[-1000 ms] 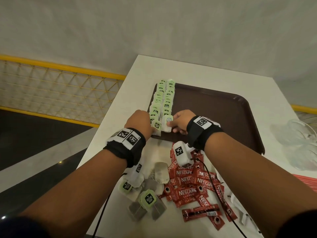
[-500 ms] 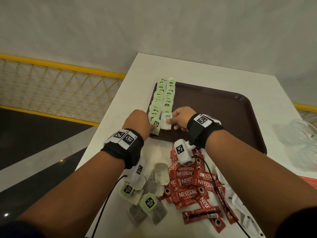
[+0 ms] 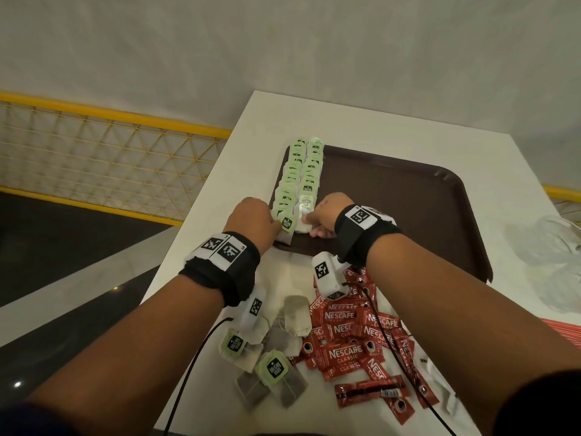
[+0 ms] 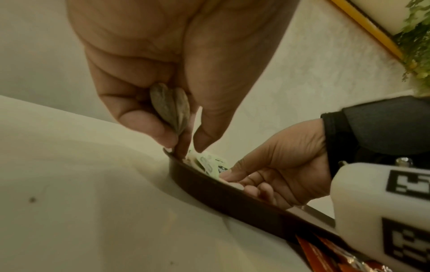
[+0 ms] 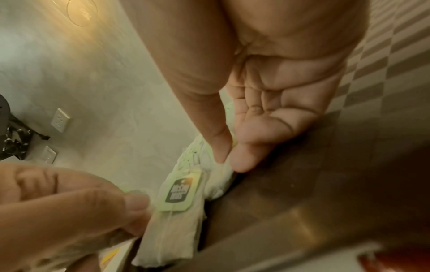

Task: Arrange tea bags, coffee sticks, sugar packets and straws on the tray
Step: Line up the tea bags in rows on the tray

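A brown tray [image 3: 393, 199] lies on the white table [image 3: 361, 121], with two rows of green-tagged tea bags [image 3: 301, 171] along its left side. My left hand [image 3: 273, 221] pinches a tea bag [image 3: 286, 224] at the near end of the left row. In the left wrist view the bag [image 4: 170, 108] sits between thumb and fingers of that hand [image 4: 184, 145], just over the tray rim [image 4: 209, 187]. My right hand [image 3: 309, 220] pinches a white tea bag [image 3: 303, 215] at the near end of the right row, thumb against forefinger [image 5: 227, 162].
Loose tea bags [image 3: 270, 350] and red coffee sticks [image 3: 352, 341] are heaped on the table under my forearms. White packets [image 3: 440, 382] lie partly hidden under the right arm. Red straws [image 3: 562, 328] and a clear plastic bag [image 3: 553, 256] are at the right edge.
Both hands stay at the near ends of the two rows. They have edged slightly farther onto the tray with their tea bags.
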`<state>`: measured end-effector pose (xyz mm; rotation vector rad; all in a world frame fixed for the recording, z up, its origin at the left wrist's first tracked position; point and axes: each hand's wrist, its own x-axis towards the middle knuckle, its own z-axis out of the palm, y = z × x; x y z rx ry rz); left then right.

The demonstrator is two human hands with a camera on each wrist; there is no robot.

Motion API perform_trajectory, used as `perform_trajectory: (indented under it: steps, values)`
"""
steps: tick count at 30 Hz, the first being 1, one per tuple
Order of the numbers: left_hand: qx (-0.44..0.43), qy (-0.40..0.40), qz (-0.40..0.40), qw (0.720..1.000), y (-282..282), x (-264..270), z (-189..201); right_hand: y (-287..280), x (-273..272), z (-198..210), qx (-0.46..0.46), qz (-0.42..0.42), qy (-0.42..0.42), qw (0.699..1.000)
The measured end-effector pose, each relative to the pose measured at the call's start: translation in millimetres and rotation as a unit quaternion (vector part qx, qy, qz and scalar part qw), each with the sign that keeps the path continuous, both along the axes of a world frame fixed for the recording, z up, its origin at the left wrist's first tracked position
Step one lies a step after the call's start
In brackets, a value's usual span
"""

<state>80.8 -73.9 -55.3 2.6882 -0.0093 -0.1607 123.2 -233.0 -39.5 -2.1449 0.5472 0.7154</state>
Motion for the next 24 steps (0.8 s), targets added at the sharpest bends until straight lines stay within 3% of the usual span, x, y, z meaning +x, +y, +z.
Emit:
perform_trajectory:
  steps: [8, 11, 14, 18, 21, 24]
  values:
    - [-0.147, -0.051, 0.006, 0.988, 11.4, -6.1, 13.1, -11.3, -2.2, 0.3, 0.042, -0.040, -0.057, 0.997]
    - [-0.308, -0.025, 0.031, 0.951, 14.6, -8.5, 15.1, -14.7, -4.7, 6.1, 0.013, -0.029, -0.109, 0.994]
    - [-0.405, 0.000, 0.044, 0.913, 13.2, -13.1, 21.1, -12.2, -12.2, 13.4, 0.113, -0.006, -0.155, 0.981]
    - [-0.443, 0.005, 0.030, 0.896, 7.0, -15.3, 22.8, -4.2, -21.7, 16.9, 0.237, 0.027, -0.168, 0.956]
    - [-0.449, 0.007, 0.023, 0.893, 4.1, -16.1, 19.0, -2.2, -23.4, 17.3, 0.259, 0.009, -0.189, 0.947]
    - [-0.417, -0.018, 0.032, 0.908, 6.3, -13.5, 14.0, -4.2, -22.0, 18.6, 0.264, -0.012, -0.199, 0.944]
